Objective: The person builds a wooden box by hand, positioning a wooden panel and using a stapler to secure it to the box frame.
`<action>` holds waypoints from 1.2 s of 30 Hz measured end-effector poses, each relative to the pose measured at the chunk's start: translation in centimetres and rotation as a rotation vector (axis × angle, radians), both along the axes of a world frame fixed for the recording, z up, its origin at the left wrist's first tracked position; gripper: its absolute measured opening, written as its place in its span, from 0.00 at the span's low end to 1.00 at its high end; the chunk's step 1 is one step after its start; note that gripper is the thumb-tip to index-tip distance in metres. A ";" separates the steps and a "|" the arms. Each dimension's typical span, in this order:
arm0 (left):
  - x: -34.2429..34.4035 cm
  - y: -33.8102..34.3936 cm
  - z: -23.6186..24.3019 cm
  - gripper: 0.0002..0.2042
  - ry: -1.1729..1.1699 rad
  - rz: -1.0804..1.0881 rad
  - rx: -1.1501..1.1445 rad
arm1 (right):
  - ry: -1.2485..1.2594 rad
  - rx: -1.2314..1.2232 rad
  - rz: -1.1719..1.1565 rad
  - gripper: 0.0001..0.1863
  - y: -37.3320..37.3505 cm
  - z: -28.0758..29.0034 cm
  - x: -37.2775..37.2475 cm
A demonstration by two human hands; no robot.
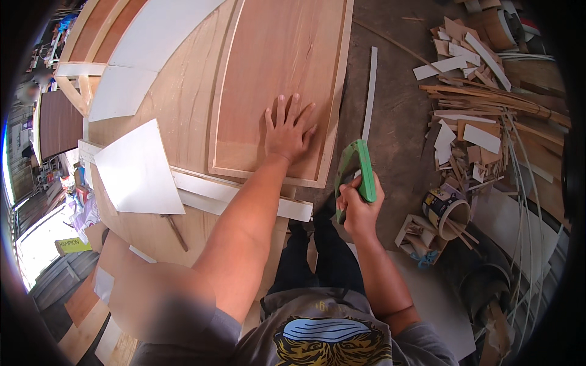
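My left hand [288,133] lies with spread fingers on a framed reddish plywood panel [274,55], near its lower right corner. My right hand [360,207] grips a green handheld tool [366,171], possibly a staple gun, just right of the panel. A long narrow white strip [370,91] stands out behind the tool. The panel rests on a larger pale plywood sheet [165,131]. A white square board [139,174] and long white-painted battens [293,210] lie below the panel, and a thin stick-like tool [176,233] lies near the board.
Piles of wood offcuts [482,139] cover the floor at the right, with a bucket [455,219], a box of scraps [409,238] and pale cables. Curved slatted and white pieces [131,85] lie at the upper left, with clutter beyond. My legs stand below the panel's edge.
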State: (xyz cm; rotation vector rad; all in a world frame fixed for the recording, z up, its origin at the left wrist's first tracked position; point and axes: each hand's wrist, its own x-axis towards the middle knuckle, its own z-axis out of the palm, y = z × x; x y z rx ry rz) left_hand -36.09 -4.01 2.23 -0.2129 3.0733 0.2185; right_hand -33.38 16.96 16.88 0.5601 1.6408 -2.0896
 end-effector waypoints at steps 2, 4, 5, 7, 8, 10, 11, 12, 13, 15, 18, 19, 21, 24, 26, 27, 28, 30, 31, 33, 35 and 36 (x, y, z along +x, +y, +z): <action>-0.4 -0.1 0.5 0.32 -0.050 0.002 -0.014 | 0.014 0.013 0.004 0.11 -0.9 -0.8 -1.8; -0.3 -0.1 0.5 0.32 -0.102 0.005 -0.028 | 0.007 0.020 0.012 0.11 -1.3 -0.5 -2.4; 0.0 -0.3 0.2 0.32 -0.101 0.010 -0.025 | 0.009 0.019 0.013 0.11 -1.3 -0.4 -1.9; -0.5 -0.2 0.1 0.32 -0.095 0.013 -0.015 | 0.054 0.086 0.097 0.11 -0.8 -0.8 -0.9; -0.5 0.0 0.2 0.32 -0.106 0.010 0.001 | 0.032 0.114 0.091 0.11 -1.0 -1.1 -1.2; -0.4 0.2 0.6 0.33 -0.122 0.005 0.020 | 0.048 0.091 0.071 0.11 -1.8 -1.9 -2.6; -0.5 -0.1 0.8 0.33 -0.136 0.017 0.024 | 0.071 0.064 0.055 0.11 -2.1 -2.1 -3.0; -0.5 -0.2 1.0 0.33 -0.150 0.029 0.028 | 0.078 0.079 0.062 0.11 -2.0 -2.0 -2.7; -0.3 -0.1 0.7 0.33 -0.151 0.029 0.030 | 0.076 0.081 0.062 0.11 -1.8 -1.6 -2.2; 0.1 -0.1 0.4 0.33 -0.114 0.007 -0.003 | -0.003 0.054 0.016 0.10 -1.3 -1.1 -1.4; -1.0 -0.2 0.6 0.33 -0.136 0.014 -0.005 | 0.015 0.049 0.033 0.10 -2.2 -1.6 -3.0; -0.5 -0.1 0.5 0.33 -0.143 0.014 -0.002 | 0.010 0.033 -0.002 0.11 -2.4 -1.5 -3.1; -0.3 -0.2 0.5 0.33 -0.127 0.026 0.009 | 0.031 0.053 0.026 0.10 -2.0 -1.7 -2.2; -0.3 0.1 0.8 0.32 -0.158 0.006 -0.024 | 0.017 0.006 -0.024 0.11 -2.0 -2.1 -2.6; -0.3 0.0 0.3 0.32 -0.131 0.009 -0.026 | 0.010 0.008 -0.030 0.11 -2.2 -2.8 -3.9; -0.4 -0.1 0.0 0.32 -0.097 0.014 -0.030 | 0.010 0.009 -0.036 0.11 -2.3 -2.9 -4.2; -0.3 -0.2 -0.1 0.32 -0.095 0.014 -0.031 | -0.016 -0.019 -0.040 0.10 -2.3 -2.2 -3.3; 0.1 -0.1 -0.1 0.31 -0.066 0.014 -0.021 | -0.005 -0.008 -0.036 0.10 -2.0 -2.1 -2.6; -0.2 -0.1 -0.2 0.31 -0.066 0.014 -0.022 | 0.006 0.004 -0.032 0.10 -1.9 -2.1 -2.5; -0.8 0.1 0.5 0.31 -0.085 0.021 -0.017 | -0.009 0.001 -0.077 0.11 -2.3 -3.1 -4.2; -0.4 0.0 0.4 0.31 -0.080 0.027 -0.015 | -0.014 -0.037 -0.065 0.11 -2.4 -2.9 -5.0; -0.4 -0.1 0.3 0.32 -0.073 0.036 -0.014 | -0.046 -0.012 -0.051 0.11 -2.4 -2.1 -4.2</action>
